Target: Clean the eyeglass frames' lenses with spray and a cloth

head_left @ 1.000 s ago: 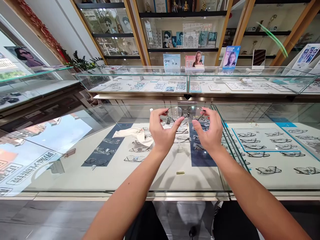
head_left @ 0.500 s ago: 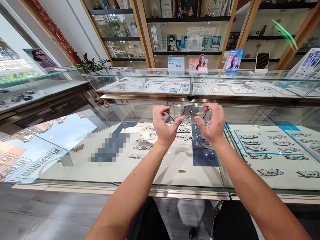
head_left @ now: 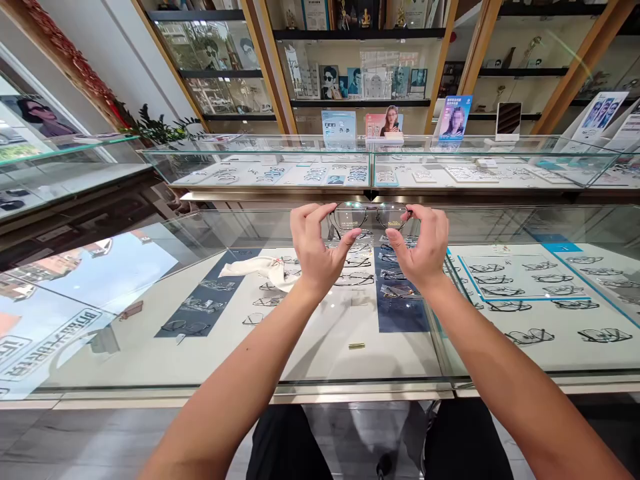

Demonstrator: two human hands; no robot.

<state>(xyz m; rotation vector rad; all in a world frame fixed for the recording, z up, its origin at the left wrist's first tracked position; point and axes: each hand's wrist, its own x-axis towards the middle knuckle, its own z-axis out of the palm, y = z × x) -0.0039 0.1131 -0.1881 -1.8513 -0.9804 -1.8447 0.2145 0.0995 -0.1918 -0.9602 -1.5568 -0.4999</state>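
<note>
A pair of eyeglasses [head_left: 371, 212] with a thin dark frame and clear lenses is held up over the glass counter [head_left: 320, 373]. My left hand [head_left: 320, 250] pinches its left side between thumb and fingers. On the other side, my right hand [head_left: 423, 247] grips the right edge the same way, its thumb below the lens. Yellow lettering shows on the right lens. A cream cloth [head_left: 255, 268] lies on the counter to the left of my left wrist. Under the glass, rows of eyeglasses sit below and around both hands.
Dark blue display mats [head_left: 403, 313] lie inside the counter, with a small gold-coloured piece [head_left: 357, 346] near the front. More framed glasses [head_left: 530, 337] are at the right. Behind stands a second glass case [head_left: 300, 157] topped with advertising cards [head_left: 455, 119], then wooden shelves [head_left: 360, 103].
The view has shifted slightly, so the surroundings sit further left. Both hands still hold the eyeglasses, which are now a little higher and more level in the picture.
</note>
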